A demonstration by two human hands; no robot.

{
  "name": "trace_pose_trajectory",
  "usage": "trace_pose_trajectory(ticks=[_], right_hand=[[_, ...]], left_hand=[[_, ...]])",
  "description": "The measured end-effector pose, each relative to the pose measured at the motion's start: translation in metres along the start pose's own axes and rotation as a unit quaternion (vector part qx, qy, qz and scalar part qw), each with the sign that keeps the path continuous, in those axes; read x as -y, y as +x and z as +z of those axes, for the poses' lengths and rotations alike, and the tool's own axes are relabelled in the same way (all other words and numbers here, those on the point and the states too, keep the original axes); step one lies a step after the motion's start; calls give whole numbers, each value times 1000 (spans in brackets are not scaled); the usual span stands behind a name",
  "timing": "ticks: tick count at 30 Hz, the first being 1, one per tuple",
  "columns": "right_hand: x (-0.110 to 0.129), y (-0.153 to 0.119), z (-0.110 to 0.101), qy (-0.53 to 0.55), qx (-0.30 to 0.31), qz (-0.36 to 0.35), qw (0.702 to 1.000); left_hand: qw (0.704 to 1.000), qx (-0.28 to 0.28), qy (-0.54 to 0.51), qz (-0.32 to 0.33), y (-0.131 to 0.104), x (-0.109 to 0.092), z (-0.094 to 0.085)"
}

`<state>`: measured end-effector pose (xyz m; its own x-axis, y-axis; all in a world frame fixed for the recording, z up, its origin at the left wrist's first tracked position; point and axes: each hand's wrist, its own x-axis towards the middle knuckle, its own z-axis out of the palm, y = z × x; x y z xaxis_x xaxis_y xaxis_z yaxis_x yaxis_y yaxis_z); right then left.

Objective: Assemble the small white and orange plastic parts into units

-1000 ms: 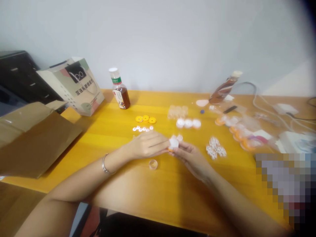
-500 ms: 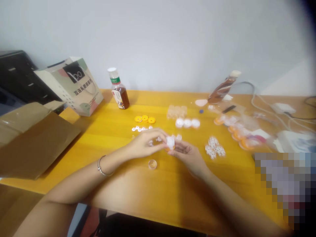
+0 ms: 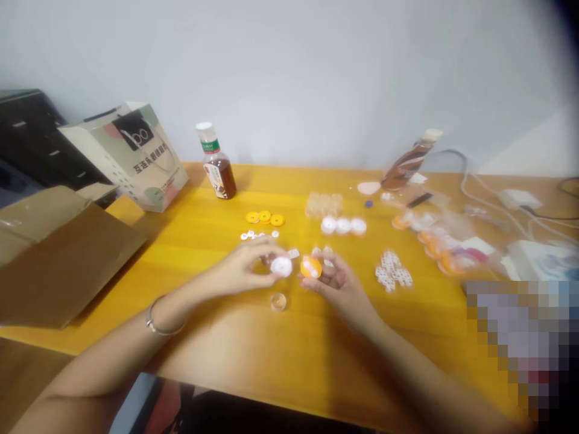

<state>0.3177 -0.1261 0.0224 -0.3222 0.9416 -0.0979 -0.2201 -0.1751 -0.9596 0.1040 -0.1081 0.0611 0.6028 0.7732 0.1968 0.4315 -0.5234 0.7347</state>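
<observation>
My left hand [image 3: 253, 265] pinches a round white plastic piece [image 3: 281, 267] between thumb and fingers. A little to its right, my right hand [image 3: 341, 280] grips an orange disc [image 3: 311, 268] with pale parts on its face, too blurred to make out. The two pieces are apart, above the table. Below them a small clear round cup [image 3: 278, 302] sits on the wood. Beyond my left hand are several yellow rings [image 3: 265, 217] and small white discs [image 3: 259, 235]. Past my right hand stand white round pieces [image 3: 344, 226] in a row, with clear cups [image 3: 324, 205] behind.
White perforated pieces [image 3: 393, 272] lie to the right, near orange and white parts [image 3: 434, 241]. Two drink bottles, one left [image 3: 219, 172] and one right [image 3: 409, 163], stand at the back. A cardboard box [image 3: 67, 259] and a paper bag [image 3: 131, 157] occupy the left.
My hands have moved apart. The white piece, earlier against the orange disc, has gone left with my left hand; the orange disc stays in my right, its face now showing.
</observation>
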Motion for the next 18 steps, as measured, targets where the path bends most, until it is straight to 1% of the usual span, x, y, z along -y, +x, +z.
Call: trace_pose_trajectory(ticks=[2, 4, 7, 11, 13, 15, 18], right_hand=[[-1, -1, 1, 6, -1, 6, 1000], [-1, -2, 3, 6, -1, 17, 1000], [-1, -3, 5, 7, -1, 37, 999], [0, -4, 6, 25, -4, 52, 998], [0, -5, 6, 35, -3, 52, 998], [-1, -5, 6, 36, 0, 50, 998], [-4, -6, 6, 29, 1, 50, 998]], left_hand=[[996, 52, 78, 3, -15, -2, -6], [989, 77, 127, -14, -29, 0, -9], [980, 91, 170, -45, -44, 9, -4], [977, 97, 181, -63, -50, 21, 2], [977, 97, 183, -59, -48, 21, 1], [979, 85, 179, -49, -44, 15, -2], [987, 25, 159, -19, -31, 3, -1]])
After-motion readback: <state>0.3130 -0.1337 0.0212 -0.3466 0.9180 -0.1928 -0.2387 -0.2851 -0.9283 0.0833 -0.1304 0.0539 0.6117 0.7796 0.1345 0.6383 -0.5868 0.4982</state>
